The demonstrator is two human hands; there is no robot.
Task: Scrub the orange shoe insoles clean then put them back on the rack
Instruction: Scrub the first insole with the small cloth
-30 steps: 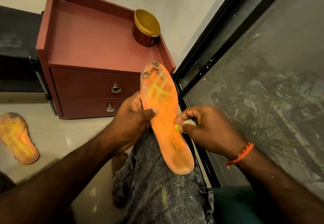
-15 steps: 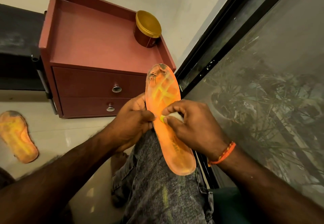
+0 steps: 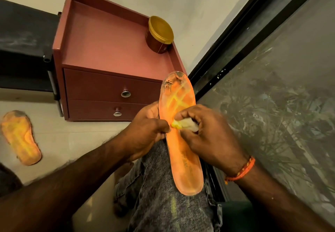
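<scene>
The person is sitting with one orange insole (image 3: 181,141) lying lengthwise along a thigh in grey jeans (image 3: 163,195), its heel end toward the body and its scuffed, dirt-marked toe end pointing toward the little red cabinet (image 3: 108,54). The left hand (image 3: 145,132) is gripping the insole by its left edge about midway along, fingers curled behind it and the thumb pressing on the face. The right hand (image 3: 204,133) is pinching a small whitish wad (image 3: 184,123), stained yellow at its tip, and is pressing that tip against the insole's face just beside the left thumb; its fingers (image 3: 188,113) are curled tightly round the wad. An orange thread band (image 3: 241,172) is sitting on the right wrist.

The second orange insole (image 3: 20,139) is lying flat on the pale tiled floor (image 3: 72,137), well apart to the person's left, face up and grubby at the toe. On the cabinet's top, in the far right corner, a round brown tub with a gold lid (image 3: 159,34) is standing. Two drawers with metal knobs are facing the person. A dark-framed window (image 3: 272,104) is running along the right side, close beside the knee.
</scene>
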